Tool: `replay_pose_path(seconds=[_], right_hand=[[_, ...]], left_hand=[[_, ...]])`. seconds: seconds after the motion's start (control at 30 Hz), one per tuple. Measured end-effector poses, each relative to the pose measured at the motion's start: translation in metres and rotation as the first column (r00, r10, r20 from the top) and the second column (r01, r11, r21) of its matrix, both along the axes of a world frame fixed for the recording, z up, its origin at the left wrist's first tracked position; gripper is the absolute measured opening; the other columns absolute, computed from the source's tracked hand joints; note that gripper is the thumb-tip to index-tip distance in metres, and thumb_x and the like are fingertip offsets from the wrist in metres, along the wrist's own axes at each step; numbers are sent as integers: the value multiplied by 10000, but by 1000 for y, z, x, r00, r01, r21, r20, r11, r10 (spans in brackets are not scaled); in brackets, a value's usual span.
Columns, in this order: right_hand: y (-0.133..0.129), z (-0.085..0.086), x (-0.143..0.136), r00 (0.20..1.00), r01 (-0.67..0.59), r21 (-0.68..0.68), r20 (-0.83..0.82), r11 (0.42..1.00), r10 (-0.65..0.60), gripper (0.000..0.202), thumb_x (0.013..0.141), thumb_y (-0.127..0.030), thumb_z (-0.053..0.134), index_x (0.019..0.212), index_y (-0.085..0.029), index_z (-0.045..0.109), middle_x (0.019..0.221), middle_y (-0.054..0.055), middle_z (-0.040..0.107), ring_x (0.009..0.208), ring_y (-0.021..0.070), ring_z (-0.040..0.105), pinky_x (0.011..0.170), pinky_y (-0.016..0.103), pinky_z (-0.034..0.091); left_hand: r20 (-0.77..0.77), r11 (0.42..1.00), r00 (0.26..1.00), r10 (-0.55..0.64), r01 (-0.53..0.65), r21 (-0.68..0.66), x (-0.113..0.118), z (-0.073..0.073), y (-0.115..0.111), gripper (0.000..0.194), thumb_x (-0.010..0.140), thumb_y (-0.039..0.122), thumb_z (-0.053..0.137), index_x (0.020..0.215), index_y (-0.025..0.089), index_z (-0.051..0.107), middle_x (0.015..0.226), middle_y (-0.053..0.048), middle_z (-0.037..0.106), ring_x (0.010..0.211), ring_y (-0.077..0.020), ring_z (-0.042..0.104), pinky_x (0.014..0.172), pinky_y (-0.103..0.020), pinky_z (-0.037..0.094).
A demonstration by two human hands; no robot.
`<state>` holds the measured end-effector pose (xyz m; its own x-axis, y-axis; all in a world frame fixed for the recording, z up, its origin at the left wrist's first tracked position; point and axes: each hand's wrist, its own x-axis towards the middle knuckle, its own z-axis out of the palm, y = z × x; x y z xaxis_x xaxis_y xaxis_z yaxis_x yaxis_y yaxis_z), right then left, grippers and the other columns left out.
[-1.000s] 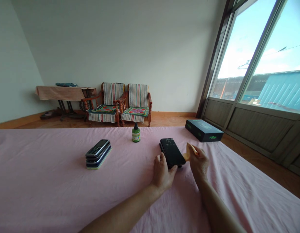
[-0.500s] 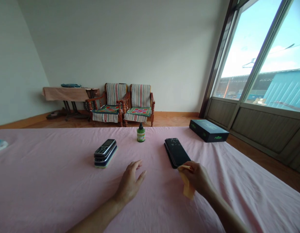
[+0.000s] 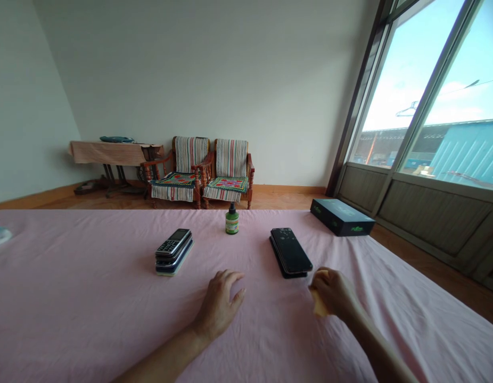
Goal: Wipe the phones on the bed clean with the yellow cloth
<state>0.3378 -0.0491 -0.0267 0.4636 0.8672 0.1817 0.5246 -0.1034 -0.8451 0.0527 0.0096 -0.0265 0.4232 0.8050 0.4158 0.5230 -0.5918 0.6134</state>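
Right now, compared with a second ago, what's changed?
The left hand let go of the dark phone stack and moved left. The right hand, holding the yellow cloth, drew back toward the wearer. The green bottle, black box and keypad phone stack stayed put.

- Daylight streamed through the tall window (image 3: 406,111) at right, its sky glaring nearly white.
- The back wall (image 3: 214,69) sat in muted grey, darkening beside the frame.
- Soft shadow fell left of the stacked phones (image 3: 173,252).
- Wide-angle distortion tilted the window's uprights.
- Slight blur softened the right hand (image 3: 335,291) and its yellow cloth (image 3: 319,306).
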Motion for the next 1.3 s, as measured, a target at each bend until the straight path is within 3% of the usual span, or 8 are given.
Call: replay_pose_path(seconds=[0.07, 0.17, 0.23, 0.47, 0.67, 0.9, 1.13, 1.3], right_hand=[[0, -1, 11, 998, 1, -34, -56, 999, -3, 155, 565, -232, 479, 498, -192, 613, 472, 8, 604, 469, 175, 567, 441, 236, 368], [1, 3, 17, 985, -31, -98, -169, 995, 14, 361, 544, -236, 478, 823, -171, 697, 490, -4, 624, 431, 189, 579, 388, 233, 365], [1, 10, 15, 971, -71, -135, -237, 988, 37, 492, 554, -262, 488, 999, -151, 666, 519, -1, 639, 413, 194, 578, 355, 231, 355], [-4, 27, 5, 943, -195, -170, -303, 966, 137, 214, 568, -251, 494, 699, -154, 634, 520, -12, 597, 445, 138, 559, 398, 198, 389], [3, 16, 5, 963, -153, -241, -253, 958, 90, 159, 604, -195, 488, 683, -159, 621, 467, -31, 555, 377, 123, 527, 309, 166, 292], [6, 10, 4, 964, -116, -207, -261, 972, 59, 129, 589, -161, 499, 635, -162, 620, 453, -25, 578, 375, 133, 544, 311, 174, 329], [3, 2, 8, 927, -16, -38, -375, 999, 1, 302, 605, -259, 524, 838, -138, 673, 586, 17, 661, 506, 182, 624, 435, 245, 463], [1, 3, 11, 919, 121, 156, -392, 980, -51, 390, 639, -355, 544, 920, -113, 663, 704, 56, 672, 563, 176, 609, 479, 254, 462]], left_hand=[[-19, 1000, 1000, -25, 25, -16, 8, 1, -3, 305, 778, 173, 561, 1068, 189, 654, 1061, -94, 668, 1038, -262, 589, 940, -411, 445], [-50, 995, 995, -89, 87, -48, 30, 3, -8, 410, 761, 167, 576, 1168, 187, 625, 1119, -96, 660, 1084, -260, 573, 973, -397, 422], [-68, 989, 988, -137, 132, -69, 48, 4, -11, 515, 759, 171, 578, 1274, 192, 562, 1184, -95, 642, 1126, -251, 556, 993, -371, 410], [-153, 980, 972, -179, 162, -118, 90, 7, -17, 590, 796, 176, 500, 1384, 158, 451, 1334, -118, 556, 1239, -267, 471, 1047, -393, 317], [-204, 980, 964, -174, 148, -135, 90, 9, -19, 612, 826, 183, 436, 1430, 120, 362, 1374, -123, 518, 1259, -248, 451, 1054, -394, 296], [-183, 978, 966, -184, 162, -129, 89, 9, -18, 587, 815, 175, 461, 1400, 150, 417, 1367, -115, 526, 1261, -254, 454, 1061, -409, 296], [-89, 977, 981, -173, 160, -139, 88, 3, -14, 653, 774, 144, 525, 1412, 168, 386, 1321, -119, 565, 1228, -248, 497, 1055, -426, 343], [-38, 968, 979, -200, 192, -161, 63, 0, -13, 678, 758, 119, 526, 1416, 162, 368, 1281, -119, 596, 1194, -225, 538, 1037, -402, 400]])
